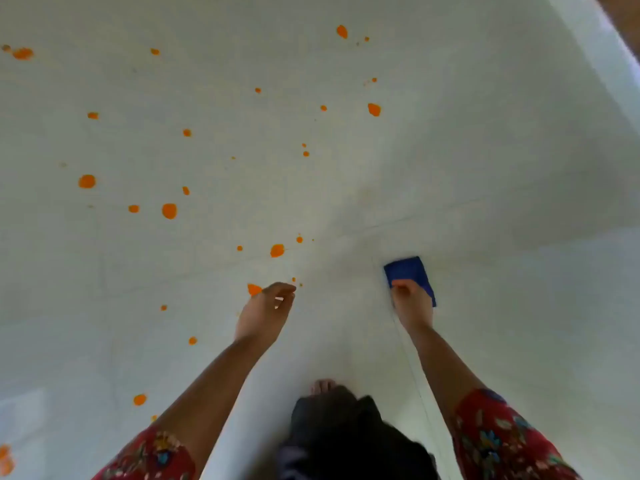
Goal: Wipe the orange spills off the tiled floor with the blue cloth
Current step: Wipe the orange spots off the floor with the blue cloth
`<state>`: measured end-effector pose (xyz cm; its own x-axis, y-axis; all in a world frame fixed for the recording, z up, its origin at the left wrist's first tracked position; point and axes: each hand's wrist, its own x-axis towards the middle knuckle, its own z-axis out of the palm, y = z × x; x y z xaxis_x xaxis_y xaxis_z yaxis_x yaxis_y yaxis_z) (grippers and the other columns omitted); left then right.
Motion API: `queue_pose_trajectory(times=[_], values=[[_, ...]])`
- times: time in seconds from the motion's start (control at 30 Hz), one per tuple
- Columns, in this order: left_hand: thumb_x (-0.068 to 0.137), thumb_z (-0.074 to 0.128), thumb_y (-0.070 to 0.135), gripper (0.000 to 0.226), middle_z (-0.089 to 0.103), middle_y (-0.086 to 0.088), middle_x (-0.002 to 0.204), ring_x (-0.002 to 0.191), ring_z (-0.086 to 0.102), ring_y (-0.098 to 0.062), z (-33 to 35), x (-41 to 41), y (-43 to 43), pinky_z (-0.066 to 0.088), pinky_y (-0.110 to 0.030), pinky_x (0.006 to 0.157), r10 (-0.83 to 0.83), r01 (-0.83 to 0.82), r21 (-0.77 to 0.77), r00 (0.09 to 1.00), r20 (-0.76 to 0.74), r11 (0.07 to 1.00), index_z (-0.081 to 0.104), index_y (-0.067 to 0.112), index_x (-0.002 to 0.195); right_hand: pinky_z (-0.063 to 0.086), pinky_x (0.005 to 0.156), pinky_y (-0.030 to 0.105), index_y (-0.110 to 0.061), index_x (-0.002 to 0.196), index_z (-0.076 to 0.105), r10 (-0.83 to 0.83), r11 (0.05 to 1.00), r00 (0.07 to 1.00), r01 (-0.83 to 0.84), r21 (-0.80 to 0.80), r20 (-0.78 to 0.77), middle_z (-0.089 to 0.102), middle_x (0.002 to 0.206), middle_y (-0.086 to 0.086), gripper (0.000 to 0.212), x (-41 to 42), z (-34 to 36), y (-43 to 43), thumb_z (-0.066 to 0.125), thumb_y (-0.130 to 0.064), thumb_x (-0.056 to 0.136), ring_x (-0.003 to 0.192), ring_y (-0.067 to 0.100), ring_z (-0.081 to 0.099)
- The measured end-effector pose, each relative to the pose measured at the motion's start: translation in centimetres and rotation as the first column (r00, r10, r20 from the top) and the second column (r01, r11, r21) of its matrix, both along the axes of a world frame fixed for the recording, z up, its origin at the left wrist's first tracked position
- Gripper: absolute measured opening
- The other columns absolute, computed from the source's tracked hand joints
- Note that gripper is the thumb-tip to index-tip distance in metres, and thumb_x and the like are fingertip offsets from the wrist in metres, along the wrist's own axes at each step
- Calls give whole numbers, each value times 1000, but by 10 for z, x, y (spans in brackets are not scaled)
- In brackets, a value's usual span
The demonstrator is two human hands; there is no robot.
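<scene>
A folded blue cloth (408, 270) sticks out past my right hand (411, 303), whose fingers curl round its near end above the pale tiled floor (485, 150). Several orange spills dot the floor to the left and ahead; the nearest blob (254, 289) lies just beyond my left hand (265, 313). Another spill (277, 250) sits a little farther out, and a round one (169, 211) farther left. My left hand hangs in the air with loosely curled fingers and holds nothing. The floor around the cloth shows no orange.
A light wall or skirting (595, 46) runs along the upper right edge. My bare toes (322, 386) and dark clothing (346, 438) show at the bottom centre. More orange blobs (139, 399) lie near the lower left.
</scene>
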<state>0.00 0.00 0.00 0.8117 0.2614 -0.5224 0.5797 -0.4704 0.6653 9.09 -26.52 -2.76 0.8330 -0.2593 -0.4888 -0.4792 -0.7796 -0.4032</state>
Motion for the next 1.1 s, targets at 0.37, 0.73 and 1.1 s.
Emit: queue_pose_trajectory(times=[0.37,0.73,1.1], values=[[95,55,33,15,69,17,104,93,63,1,-81,17,-2,45,-17,70,-11,24,-113,994,111,993,66,36,105,38,99,50,-18,146,34,160,900,982,-104,-423,99,38,143,12,63,10,-111,-27,55,-43,92,130,34,36],[94,56,10,21,71,9,102,98,65,-9,15,1,62,49,-27,87,-49,99,-275,982,184,956,70,25,99,42,70,32,-7,91,59,-267,735,946,77,674,183,60,81,11,14,26,-28,74,49,2,95,75,24,55],[92,62,18,54,52,14,137,125,50,-3,98,-44,153,39,-23,101,314,-170,-401,892,325,900,43,31,141,52,79,32,-16,105,67,405,245,914,-133,960,23,73,92,6,21,-6,108,282,49,-13,94,83,19,69]])
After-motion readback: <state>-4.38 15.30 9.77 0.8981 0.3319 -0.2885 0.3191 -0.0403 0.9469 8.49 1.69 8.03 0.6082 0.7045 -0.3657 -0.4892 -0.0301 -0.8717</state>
